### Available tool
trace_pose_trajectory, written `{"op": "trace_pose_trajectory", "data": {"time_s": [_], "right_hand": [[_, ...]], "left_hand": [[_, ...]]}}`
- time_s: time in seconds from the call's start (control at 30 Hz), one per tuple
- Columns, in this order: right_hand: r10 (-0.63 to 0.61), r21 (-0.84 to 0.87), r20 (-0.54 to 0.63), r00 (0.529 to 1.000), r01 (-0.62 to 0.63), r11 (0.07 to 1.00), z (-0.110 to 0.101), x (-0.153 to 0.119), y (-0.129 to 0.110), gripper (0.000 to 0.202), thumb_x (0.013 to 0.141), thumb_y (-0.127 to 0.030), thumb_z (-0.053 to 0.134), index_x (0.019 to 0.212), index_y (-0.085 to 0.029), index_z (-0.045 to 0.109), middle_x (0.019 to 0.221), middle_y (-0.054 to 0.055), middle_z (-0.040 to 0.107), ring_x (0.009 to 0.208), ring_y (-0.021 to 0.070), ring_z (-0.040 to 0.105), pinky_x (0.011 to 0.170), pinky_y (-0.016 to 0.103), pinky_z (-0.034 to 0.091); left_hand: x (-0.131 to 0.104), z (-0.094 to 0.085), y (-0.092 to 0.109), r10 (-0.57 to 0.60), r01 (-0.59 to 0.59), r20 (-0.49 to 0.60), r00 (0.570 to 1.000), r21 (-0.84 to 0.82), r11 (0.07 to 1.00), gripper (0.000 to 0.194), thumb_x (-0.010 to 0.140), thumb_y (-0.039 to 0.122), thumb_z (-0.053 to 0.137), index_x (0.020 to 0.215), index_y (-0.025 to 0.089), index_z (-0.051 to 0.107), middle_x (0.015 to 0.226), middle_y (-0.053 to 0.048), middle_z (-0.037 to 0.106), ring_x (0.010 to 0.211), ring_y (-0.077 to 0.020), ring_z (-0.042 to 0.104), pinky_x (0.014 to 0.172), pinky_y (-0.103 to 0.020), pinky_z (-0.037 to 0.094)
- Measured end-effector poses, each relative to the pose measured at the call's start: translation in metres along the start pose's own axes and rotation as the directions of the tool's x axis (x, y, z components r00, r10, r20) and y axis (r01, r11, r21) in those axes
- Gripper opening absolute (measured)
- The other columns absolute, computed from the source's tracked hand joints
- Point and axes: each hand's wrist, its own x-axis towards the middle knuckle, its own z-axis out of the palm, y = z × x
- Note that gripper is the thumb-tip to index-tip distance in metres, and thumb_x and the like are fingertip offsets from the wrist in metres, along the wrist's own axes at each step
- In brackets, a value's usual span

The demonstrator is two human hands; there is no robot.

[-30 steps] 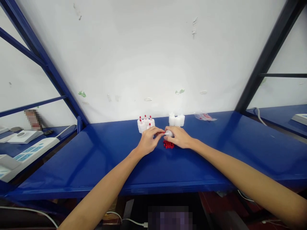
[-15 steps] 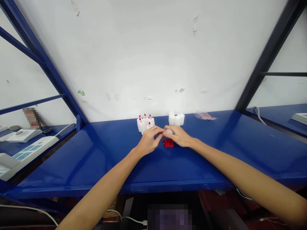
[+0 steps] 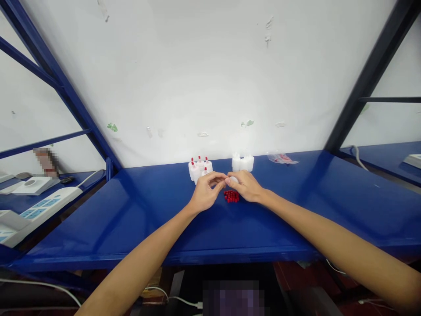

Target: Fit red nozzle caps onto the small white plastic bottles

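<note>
Over the middle of the blue table, my right hand (image 3: 247, 186) is closed around a small white bottle (image 3: 233, 179), whose end shows between thumb and fingers. My left hand (image 3: 208, 192) meets it at the bottle's left end, thumb and fingers curled toward each other; whatever is between those fingertips is hidden. Just below the hands lies a cluster of small red caps (image 3: 231, 196). Behind my left hand stand several white bottles with red caps (image 3: 195, 170). Beyond my right hand are a few white bottles (image 3: 242, 163) on which no red caps show.
A clear plastic bag with red bits (image 3: 282, 158) lies on the blue table (image 3: 138, 219) near the wall. Blue frame posts (image 3: 70, 103) rise at the left, dark ones at the right. On the left shelf sits a white power strip (image 3: 42, 213).
My left fingers have loosened slightly at the bottle's end, with a wider gap between thumb and fingers. The white bottle stays in my right hand. The view has shifted a little.
</note>
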Motion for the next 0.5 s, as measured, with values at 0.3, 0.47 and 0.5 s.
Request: {"op": "trace_pose_trajectory", "data": {"time_s": [0.3, 0.47, 0.5], "right_hand": [[-0.001, 0.028, 0.024, 1.0, 0.001, 1.0, -0.002, -0.001, 0.003, 0.047, 0.098, -0.052, 0.03, 0.068, -0.02, 0.047, 0.06, -0.001, 0.052, 0.056, 0.0142, 0.046, 0.059, 0.029, 0.028], [0.085, -0.013, -0.001, 0.996, -0.085, 0.996, -0.003, 0.0, 0.005, 0.028, 0.093, -0.033, 0.033, 0.076, -0.021, 0.053, 0.067, 0.0, 0.057, 0.063, 0.0164, 0.05, 0.061, 0.029, 0.03], [0.109, -0.026, -0.001, 0.994, -0.109, 0.994, -0.003, 0.001, 0.006, 0.026, 0.092, -0.032, 0.034, 0.079, -0.021, 0.054, 0.068, 0.0, 0.058, 0.064, 0.0165, 0.051, 0.061, 0.029, 0.03]], "left_hand": [[0.012, -0.024, 0.008, -0.005, 0.013, -0.126, 0.992, 0.057, 0.998, 0.019, 0.083, 0.03, 0.069, 0.093, 0.014, 0.07, 0.087, -0.006, 0.07, 0.075, -0.0137, 0.066, 0.073, -0.027, 0.056], [0.02, -0.052, 0.016, 0.077, -0.006, -0.311, 0.947, 0.222, 0.975, 0.02, 0.082, 0.03, 0.069, 0.095, 0.015, 0.071, 0.095, -0.007, 0.073, 0.086, -0.0165, 0.068, 0.081, -0.03, 0.055], [0.021, -0.055, 0.016, 0.094, -0.009, -0.33, 0.939, 0.249, 0.969, 0.021, 0.083, 0.031, 0.068, 0.096, 0.015, 0.071, 0.096, -0.008, 0.073, 0.086, -0.0168, 0.068, 0.081, -0.03, 0.055]]}}
